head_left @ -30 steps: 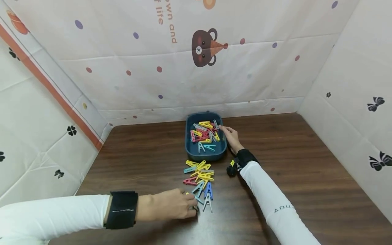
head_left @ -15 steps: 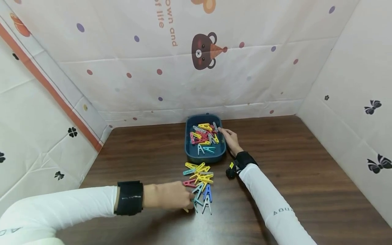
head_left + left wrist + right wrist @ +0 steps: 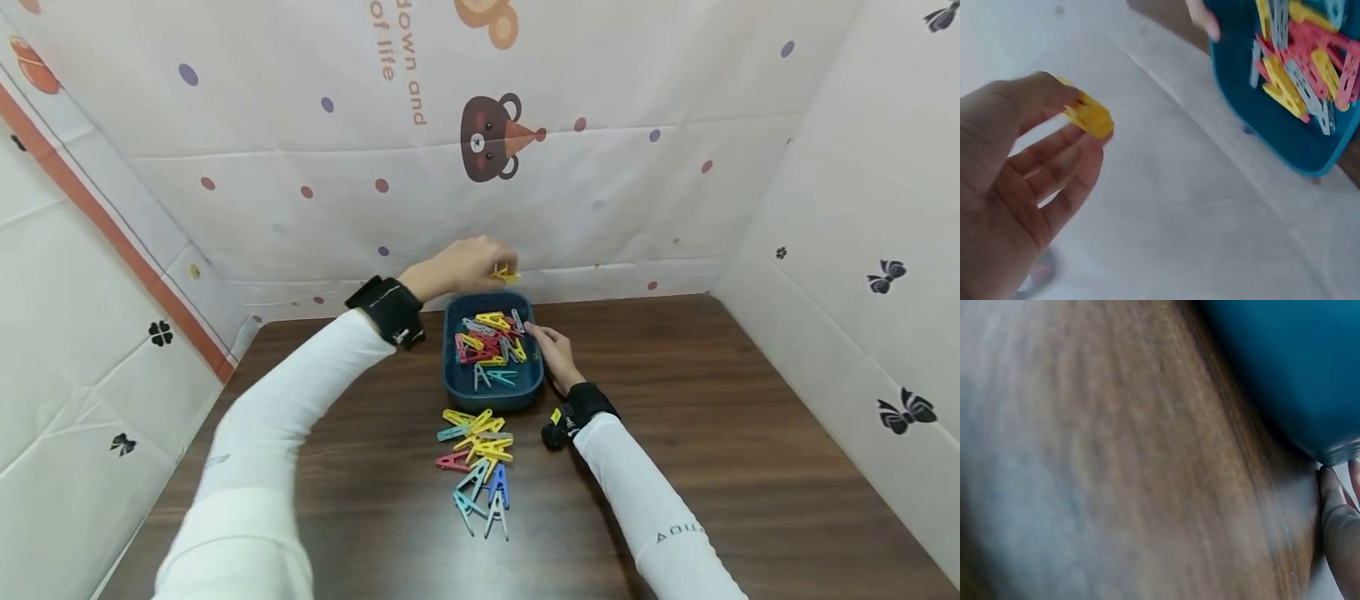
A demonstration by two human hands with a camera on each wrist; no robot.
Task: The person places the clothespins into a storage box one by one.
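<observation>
My left hand (image 3: 468, 265) is raised above the far end of the blue tray (image 3: 452, 385) and pinches a yellow clothespin (image 3: 505, 273) between thumb and fingers; the left wrist view shows the same yellow clothespin (image 3: 1089, 114) at my fingertips with the blue tray (image 3: 1254, 106) below. The tray holds several coloured clothespins (image 3: 489, 340). My right hand (image 3: 550, 351) rests against the tray's right rim with straight fingers; in the right wrist view only its fingertips (image 3: 1337, 519) show beside the blue tray wall (image 3: 1285, 369).
A loose pile of coloured clothespins (image 3: 478, 465) lies on the dark wooden table (image 3: 712, 433) just in front of the tray. White patterned cloth walls (image 3: 622, 167) close in the table at the back and both sides.
My left hand left the pile near the table's front, rose and moved far forward to above the tray, now carrying a yellow clothespin. The right hand stayed at the tray's rim.
</observation>
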